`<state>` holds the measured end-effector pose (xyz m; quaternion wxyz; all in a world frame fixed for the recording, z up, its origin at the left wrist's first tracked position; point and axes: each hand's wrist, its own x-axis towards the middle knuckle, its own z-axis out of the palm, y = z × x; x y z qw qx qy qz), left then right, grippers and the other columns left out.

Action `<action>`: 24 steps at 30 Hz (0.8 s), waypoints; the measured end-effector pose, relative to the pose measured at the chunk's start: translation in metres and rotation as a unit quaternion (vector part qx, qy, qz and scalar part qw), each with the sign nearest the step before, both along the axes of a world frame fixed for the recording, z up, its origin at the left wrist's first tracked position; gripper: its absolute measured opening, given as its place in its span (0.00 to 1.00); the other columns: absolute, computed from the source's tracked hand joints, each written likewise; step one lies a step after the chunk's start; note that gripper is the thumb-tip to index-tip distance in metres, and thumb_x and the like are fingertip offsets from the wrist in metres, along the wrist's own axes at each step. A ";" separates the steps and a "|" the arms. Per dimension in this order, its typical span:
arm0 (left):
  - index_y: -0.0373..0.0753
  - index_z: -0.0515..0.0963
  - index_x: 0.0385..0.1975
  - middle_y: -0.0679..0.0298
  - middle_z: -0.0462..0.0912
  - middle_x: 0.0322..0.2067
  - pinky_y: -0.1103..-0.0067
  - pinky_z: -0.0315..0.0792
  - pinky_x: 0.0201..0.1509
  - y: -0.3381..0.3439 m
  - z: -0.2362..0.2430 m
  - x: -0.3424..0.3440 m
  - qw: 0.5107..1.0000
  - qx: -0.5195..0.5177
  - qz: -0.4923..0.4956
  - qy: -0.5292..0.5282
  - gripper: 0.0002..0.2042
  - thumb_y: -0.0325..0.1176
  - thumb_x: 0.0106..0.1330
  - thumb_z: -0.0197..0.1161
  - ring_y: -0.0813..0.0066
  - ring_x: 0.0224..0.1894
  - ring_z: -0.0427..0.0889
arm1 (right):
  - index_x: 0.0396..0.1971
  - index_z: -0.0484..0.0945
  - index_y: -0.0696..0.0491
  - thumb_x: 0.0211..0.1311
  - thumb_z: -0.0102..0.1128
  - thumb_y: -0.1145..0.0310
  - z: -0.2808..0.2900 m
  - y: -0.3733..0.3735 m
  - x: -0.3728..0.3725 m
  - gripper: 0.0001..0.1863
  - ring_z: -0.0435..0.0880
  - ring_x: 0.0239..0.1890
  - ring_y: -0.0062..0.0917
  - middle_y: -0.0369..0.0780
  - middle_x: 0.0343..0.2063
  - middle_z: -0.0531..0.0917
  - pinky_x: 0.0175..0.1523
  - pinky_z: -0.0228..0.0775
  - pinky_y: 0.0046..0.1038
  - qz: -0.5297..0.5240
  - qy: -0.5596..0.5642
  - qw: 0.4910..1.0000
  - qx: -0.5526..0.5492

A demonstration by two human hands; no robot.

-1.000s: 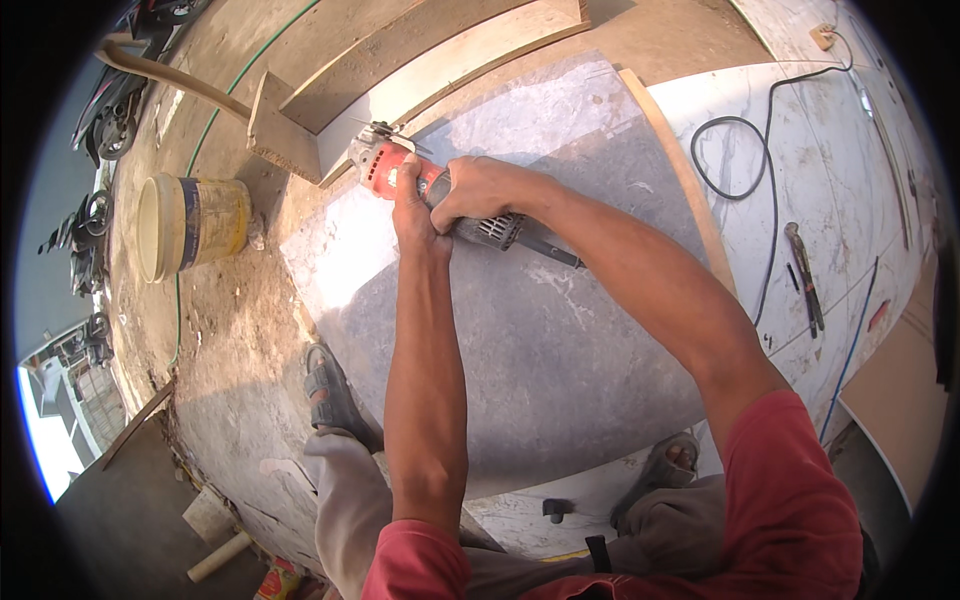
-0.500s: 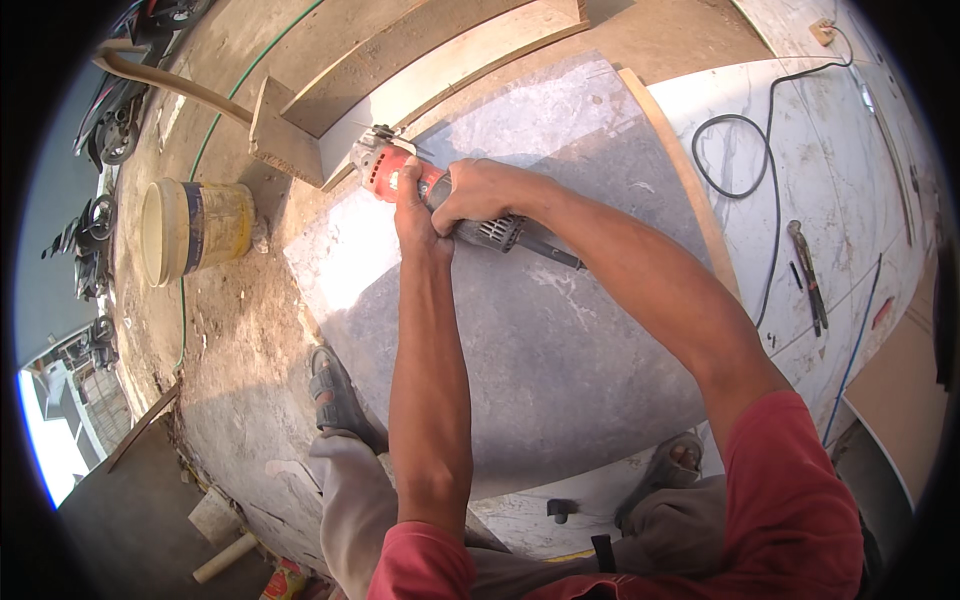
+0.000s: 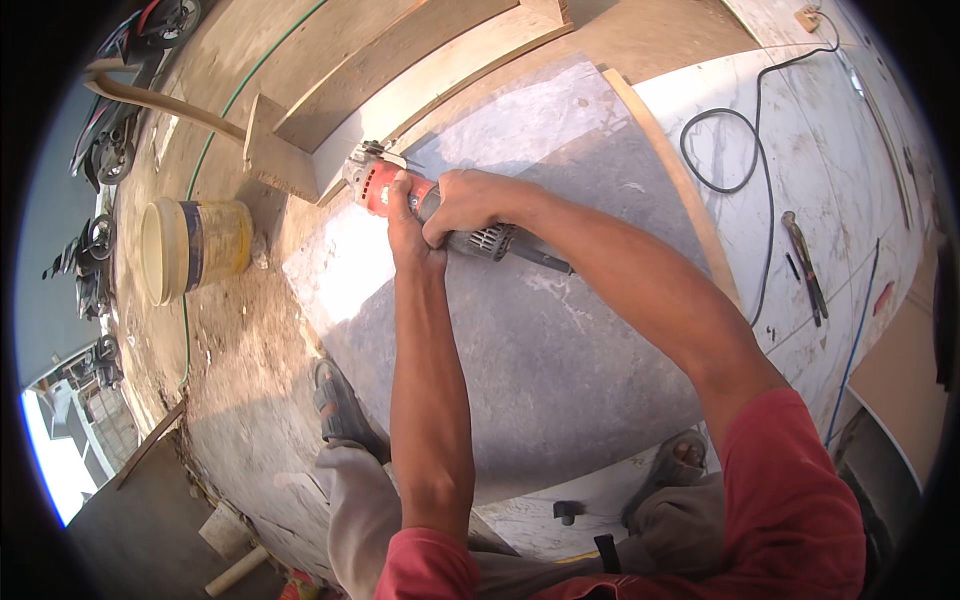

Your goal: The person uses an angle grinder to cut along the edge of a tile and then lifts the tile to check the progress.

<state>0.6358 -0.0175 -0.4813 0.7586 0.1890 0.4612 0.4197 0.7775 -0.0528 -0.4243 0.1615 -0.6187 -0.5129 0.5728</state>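
Red grinder (image 3: 378, 187) is gripped by left hand (image 3: 408, 228) and right hand (image 3: 468, 203), forearms (image 3: 430, 380) converging.

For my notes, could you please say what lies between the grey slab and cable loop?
The head view shows a wooden strip beside the grey slab, then a white surface.

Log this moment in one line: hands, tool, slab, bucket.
left hand: gripping grinder, front | right hand: gripping grinder, rear | grinder: near grey slab's far-left edge | bucket: left of slab
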 end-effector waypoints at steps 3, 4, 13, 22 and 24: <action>0.43 0.72 0.38 0.69 0.78 0.28 0.76 0.76 0.33 0.000 0.000 0.001 1.000 -0.004 0.004 0.000 0.10 0.40 0.67 0.62 0.77 0.29 0.80 | 0.38 0.77 0.69 0.31 0.70 0.55 0.001 0.000 0.001 0.36 0.84 0.32 0.36 0.53 0.31 0.84 0.35 0.75 0.31 0.007 -0.003 1.000 -0.007; 0.43 0.72 0.38 0.69 0.78 0.28 0.76 0.76 0.33 0.000 -0.001 0.000 1.000 -0.004 0.003 0.000 0.10 0.40 0.67 0.62 0.77 0.29 0.80 | 0.38 0.77 0.69 0.31 0.70 0.55 0.001 0.000 0.001 0.36 0.84 0.32 0.36 0.53 0.31 0.84 0.35 0.75 0.31 0.006 -0.002 1.000 -0.007; 0.43 0.73 0.40 0.67 0.78 0.30 0.75 0.77 0.34 0.000 -0.002 0.000 1.000 -0.013 0.010 0.012 0.10 0.40 0.67 0.62 0.75 0.30 0.80 | 0.39 0.76 0.70 0.32 0.70 0.55 0.004 -0.002 0.000 0.36 0.84 0.32 0.36 0.53 0.31 0.84 0.36 0.75 0.31 0.010 -0.009 1.000 -0.001; 0.42 0.73 0.41 0.66 0.79 0.31 0.74 0.77 0.35 -0.003 0.002 -0.001 1.000 -0.009 -0.002 0.006 0.11 0.41 0.66 0.63 0.74 0.30 0.81 | 0.38 0.77 0.70 0.32 0.70 0.55 -0.001 -0.003 -0.001 0.36 0.84 0.32 0.36 0.54 0.31 0.84 0.35 0.75 0.32 0.009 -0.008 1.000 -0.003; 0.42 0.73 0.41 0.66 0.79 0.31 0.74 0.77 0.35 -0.004 0.003 0.000 1.000 -0.014 0.003 0.018 0.12 0.41 0.66 0.62 0.74 0.31 0.81 | 0.32 0.79 0.69 0.32 0.70 0.56 -0.001 -0.004 -0.002 0.31 0.84 0.29 0.36 0.53 0.27 0.84 0.34 0.75 0.33 -0.002 -0.014 1.000 0.004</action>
